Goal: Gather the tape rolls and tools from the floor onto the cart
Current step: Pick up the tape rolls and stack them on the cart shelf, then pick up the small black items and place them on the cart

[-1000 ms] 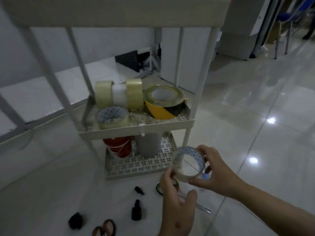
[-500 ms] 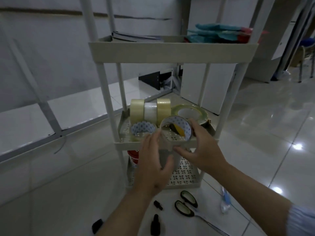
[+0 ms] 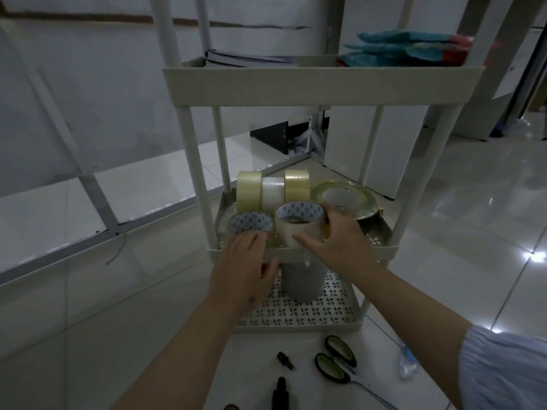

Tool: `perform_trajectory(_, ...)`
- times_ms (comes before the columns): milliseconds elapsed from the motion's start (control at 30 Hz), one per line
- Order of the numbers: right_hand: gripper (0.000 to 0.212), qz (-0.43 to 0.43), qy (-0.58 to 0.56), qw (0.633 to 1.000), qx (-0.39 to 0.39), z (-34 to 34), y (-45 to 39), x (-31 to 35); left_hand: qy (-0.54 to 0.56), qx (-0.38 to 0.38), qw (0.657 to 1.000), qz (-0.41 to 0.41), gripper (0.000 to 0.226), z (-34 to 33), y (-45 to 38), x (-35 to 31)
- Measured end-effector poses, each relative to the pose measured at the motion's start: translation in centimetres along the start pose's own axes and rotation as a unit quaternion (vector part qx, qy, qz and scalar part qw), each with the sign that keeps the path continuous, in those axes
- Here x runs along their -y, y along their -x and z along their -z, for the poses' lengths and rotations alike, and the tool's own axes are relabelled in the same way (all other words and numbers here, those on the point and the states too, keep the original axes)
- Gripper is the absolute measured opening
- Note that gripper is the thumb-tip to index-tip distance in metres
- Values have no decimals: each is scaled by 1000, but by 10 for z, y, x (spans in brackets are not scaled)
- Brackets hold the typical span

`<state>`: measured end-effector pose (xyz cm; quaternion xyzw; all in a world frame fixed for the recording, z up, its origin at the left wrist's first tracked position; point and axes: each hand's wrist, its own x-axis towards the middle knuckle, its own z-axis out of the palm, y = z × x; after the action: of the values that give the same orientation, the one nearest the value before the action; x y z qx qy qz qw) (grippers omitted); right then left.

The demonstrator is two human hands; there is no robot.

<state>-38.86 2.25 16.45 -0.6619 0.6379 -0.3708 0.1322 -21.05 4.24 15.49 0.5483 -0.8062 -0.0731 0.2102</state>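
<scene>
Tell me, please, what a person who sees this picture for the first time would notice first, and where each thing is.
First comes the clear tape roll with a blue-patterned core, which the right hand sets on the middle shelf of the pale plastic cart, while the left hand rests at the shelf's front edge. Behind it three rolls stand on edge, beside a wide yellowish roll lying flat. Green-handled scissors lie on the tiled floor below.

One head-worn wide-angle view looks forward and down, close on the cart (image 3: 322,81).
</scene>
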Motion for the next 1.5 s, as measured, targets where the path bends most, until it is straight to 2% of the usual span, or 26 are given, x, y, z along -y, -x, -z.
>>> perform_trajectory(100, 68, -2, 5, 1000, -7, -9, -2, 7, -17, -34, 999, 1, 51, -3, 3, 6)
perform_trajectory(200, 77, 1, 64, 998, -31, -16, 0, 11, -6, -67, 998, 13, 56, -6, 5, 10)
perform_trajectory(267, 78, 1, 77, 996, -39, -19, 2, 12, 8, -61, 998, 20, 60, -8, 6, 11)
perform_trajectory(367, 76, -18, 36, 999, -19, -23, 5, 10, -4, -40, 999, 14, 77, -13, 7, 12)
perform_trajectory(567, 74, -23, 44, 999, 14, -23, 6, 7, -32, -10, 999, 14, 84, -19, 8, 7)
perform_trajectory(667, 68, -32, 80, 995, 43, -25, 6, 11, -28, -7, 999, 15, 84, -18, 8, 7)
perform_trajectory(867, 66, -45, 154, 983, 86, -25, 2, 17, -54, 18, 998, 26, 66, -16, 4, 4)
perform_trajectory(1100, 68, -43, 192, 968, 154, -17, 0, 17, -60, 13, 997, 47, 64, -16, 2, -5)
perform_trajectory(1200, 69, -41, 205, 963, 171, -12, -2, 16, -68, 6, 996, 50, 70, -20, 7, -9)
perform_trajectory(1267, 69, -47, 189, 968, 156, -11, -3, 15, -52, 6, 997, 49, 75, -25, 13, -10)
perform_trajectory(1333, 65, -34, 162, 981, 103, -11, 0, 13, -37, 1, 999, 35, 76, -31, 20, -11)
perform_trajectory(1400, 60, 38, 167, 985, 18, -10, 9, 9, -23, -8, 999, 22, 77, -36, 29, -11)
perform_trajectory(1500, 54, 191, 202, 958, -67, -7, 29, -5, 18, -37, 999, 7, 81, -48, 43, -8)
